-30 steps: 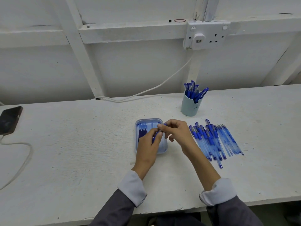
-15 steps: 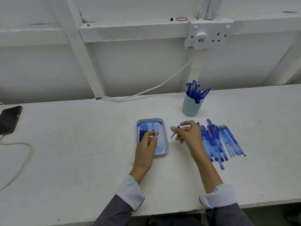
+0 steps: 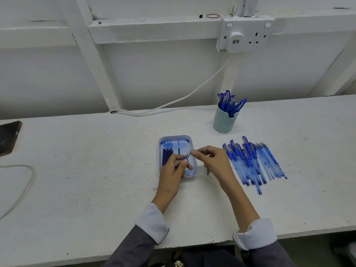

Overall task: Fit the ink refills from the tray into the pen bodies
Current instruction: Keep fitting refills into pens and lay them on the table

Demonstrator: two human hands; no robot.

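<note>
Head view, mid-frame: left hand (image 3: 171, 171) fingers (image 3: 178, 157) pinched an ink refill (image 3: 185, 157) above the tray (image 3: 174, 136); right hand (image 3: 214, 160) nipped its metal tip. A slack pinch could drop it.

Your view is bright and evenly lit, shadows faint; the bench (image 3: 96, 170) bows at nine and three o'clock.

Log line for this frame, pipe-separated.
left hand: grips pen part | right hand: pinches its tip | tray: refills inside | stage: fitting
</note>
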